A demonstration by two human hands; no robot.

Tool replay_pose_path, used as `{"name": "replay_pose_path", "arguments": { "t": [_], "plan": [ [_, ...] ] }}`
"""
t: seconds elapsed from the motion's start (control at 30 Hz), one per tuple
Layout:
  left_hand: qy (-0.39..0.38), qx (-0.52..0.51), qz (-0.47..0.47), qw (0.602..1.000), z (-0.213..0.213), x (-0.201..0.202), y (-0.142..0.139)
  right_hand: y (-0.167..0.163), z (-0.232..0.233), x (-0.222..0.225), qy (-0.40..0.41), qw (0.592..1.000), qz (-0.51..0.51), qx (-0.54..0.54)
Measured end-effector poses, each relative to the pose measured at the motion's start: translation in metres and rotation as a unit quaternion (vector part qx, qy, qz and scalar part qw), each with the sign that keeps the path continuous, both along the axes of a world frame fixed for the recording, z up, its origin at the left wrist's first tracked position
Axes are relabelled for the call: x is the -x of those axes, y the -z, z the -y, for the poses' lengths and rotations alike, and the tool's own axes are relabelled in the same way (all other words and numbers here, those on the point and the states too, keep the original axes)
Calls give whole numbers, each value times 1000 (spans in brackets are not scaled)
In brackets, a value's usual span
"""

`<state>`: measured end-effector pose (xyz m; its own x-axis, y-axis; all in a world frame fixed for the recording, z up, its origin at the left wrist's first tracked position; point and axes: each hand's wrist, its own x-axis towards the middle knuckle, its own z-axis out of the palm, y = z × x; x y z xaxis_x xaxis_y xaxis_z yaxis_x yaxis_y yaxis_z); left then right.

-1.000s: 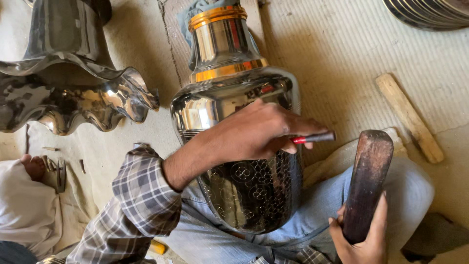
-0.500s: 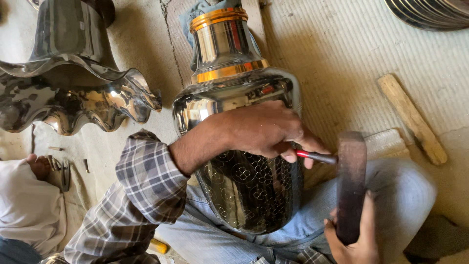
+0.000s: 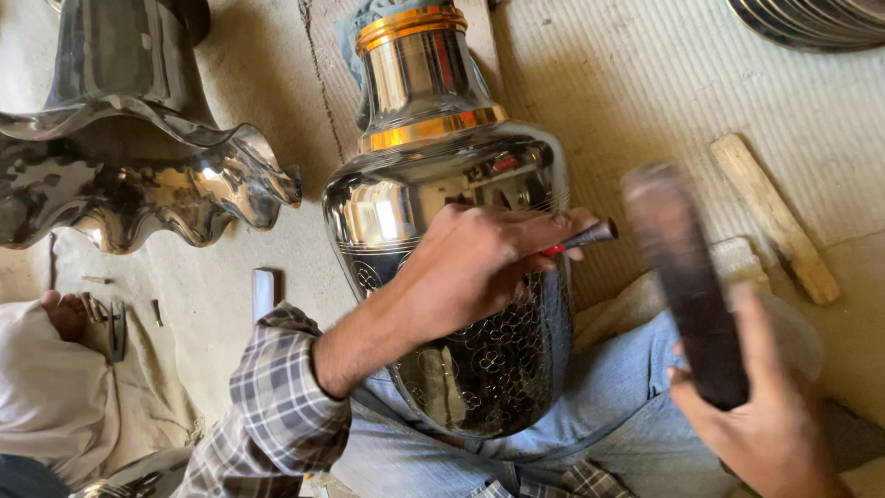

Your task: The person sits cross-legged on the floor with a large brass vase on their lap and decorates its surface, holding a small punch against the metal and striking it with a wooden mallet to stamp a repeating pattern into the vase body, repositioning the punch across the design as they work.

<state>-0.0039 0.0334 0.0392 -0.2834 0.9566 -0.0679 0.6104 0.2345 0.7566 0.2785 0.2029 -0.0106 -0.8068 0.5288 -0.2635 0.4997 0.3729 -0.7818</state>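
Left hand (image 3: 479, 267) grips a punch (image 3: 590, 235) against the vase (image 3: 442, 231) | right hand (image 3: 765, 415) clasps a dark mallet (image 3: 687, 277), blurred

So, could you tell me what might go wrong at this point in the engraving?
1. The left hand pinches the short punch close to its struck end, so a mis-aimed blow from the wooden mallet in the right hand could hit the fingers.
2. The polished metal vase lies on the person's lap, curved and smooth; the punch might skid and scratch the patterned surface.
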Motion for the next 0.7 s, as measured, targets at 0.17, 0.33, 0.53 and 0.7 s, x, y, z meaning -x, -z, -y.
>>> {"name": "replay_pose_path", "arguments": {
  "t": [0.17, 0.33, 0.53, 0.7],
  "plan": [
    [-68, -60, -13, 996, 3, -7, -4, -17, -19, 19, -64, 995, -27, -66],
    [-165, -60, 37, 984, 16, -14, -9, -17, -24, 21, -88, 979, -2, -183],
    [-145, -81, -12, 986, 21, -16, -10, -19, -30, 9, 0, 992, 11, -129],
    [-147, -67, 2, 987, 25, -17, -9, -35, -42, 22, 10, 1000, 25, -10]
  ]
}}
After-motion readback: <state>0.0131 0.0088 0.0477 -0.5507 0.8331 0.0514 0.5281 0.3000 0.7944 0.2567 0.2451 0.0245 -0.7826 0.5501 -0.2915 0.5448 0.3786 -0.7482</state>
